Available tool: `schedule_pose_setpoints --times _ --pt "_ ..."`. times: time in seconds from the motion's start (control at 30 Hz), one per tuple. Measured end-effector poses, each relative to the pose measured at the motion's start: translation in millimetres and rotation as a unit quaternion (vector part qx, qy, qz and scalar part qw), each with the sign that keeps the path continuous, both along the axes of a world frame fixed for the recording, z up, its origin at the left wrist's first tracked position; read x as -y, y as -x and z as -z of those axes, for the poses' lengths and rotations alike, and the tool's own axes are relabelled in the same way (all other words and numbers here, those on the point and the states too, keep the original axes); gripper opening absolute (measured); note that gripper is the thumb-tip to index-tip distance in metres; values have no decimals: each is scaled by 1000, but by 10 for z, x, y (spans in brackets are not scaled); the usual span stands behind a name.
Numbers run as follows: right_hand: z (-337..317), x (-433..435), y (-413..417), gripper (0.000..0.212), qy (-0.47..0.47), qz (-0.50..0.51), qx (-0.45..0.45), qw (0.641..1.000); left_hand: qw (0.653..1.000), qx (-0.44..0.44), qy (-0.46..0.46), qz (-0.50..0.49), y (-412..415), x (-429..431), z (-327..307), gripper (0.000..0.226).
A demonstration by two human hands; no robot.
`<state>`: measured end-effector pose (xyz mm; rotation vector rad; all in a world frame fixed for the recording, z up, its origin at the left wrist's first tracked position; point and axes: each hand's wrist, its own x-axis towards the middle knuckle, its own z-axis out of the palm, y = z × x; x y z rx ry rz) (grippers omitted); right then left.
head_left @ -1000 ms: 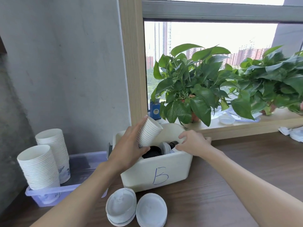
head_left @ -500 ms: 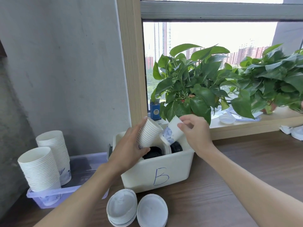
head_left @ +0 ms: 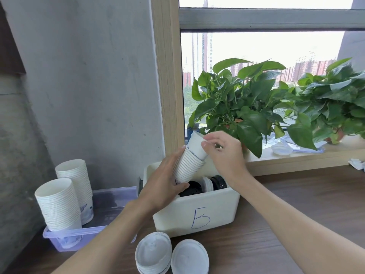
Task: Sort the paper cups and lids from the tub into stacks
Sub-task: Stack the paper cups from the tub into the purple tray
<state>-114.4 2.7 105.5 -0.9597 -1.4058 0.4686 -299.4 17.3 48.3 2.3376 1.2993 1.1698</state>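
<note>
Left hand [head_left: 164, 184] grips tilted cup stack [head_left: 189, 165] above the tub [head_left: 197, 210], right hand [head_left: 225, 153] pinches a loose cup [head_left: 197, 145] half-seated in its top, which if pushed crooked likely jams or crumples, or the tilted stack slips back into the tub.

Cup [head_left: 195, 148] in right hand [head_left: 225, 155], atop tilted stack [head_left: 187, 167] in left hand [head_left: 162, 184]

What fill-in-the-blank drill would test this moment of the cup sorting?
The left hand grips a stack of paper cups above the tub marked ____.
The right hand fits a single cup into the stack that the ____ hand grips.
____ tall cup stacks stand in the clear bin.
Missing words: B; left; Two.
</note>
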Motion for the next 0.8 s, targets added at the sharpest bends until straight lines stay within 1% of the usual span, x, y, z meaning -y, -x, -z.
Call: schedule_pose_setpoints --times 0.1,0.23,0.3,0.37,0.4,0.5,0.6,0.63,0.7,0.8 --pt "55 21 34 11 18 -32 2 999 1000 3 -5 -4 2 8 1 99" --pt "105 15 68 12 88 -101 -8 991 1000 6 -6 3 10 24 -3 99" --pt "139 0 85 13 99 -113 -5 989 1000 10 -6 5 14 34 -10 99" --pt "152 -12 97 10 95 -112 0 989 1000 15 -6 4 16 46 -7 99" --pt "159 -17 101 12 96 -114 1 989 1000 16 -6 2 17 47 0 99" --pt "147 1 107 28 91 -117 3 989 1000 23 -7 1 27 52 10 99" --pt "83 31 132 17 80 -132 15 988 999 33 -16 5 19 77 -28 102" --pt "48 40 153 18 74 -135 19 988 999 38 -21 4 18 90 -47 106" --pt "-36 56 211 24 57 -141 24 988 998 61 -31 -6 26 118 -104 115" --pt "-173 83 334 35 32 -150 31 988 994 91 -62 -26 89 160 -230 120"
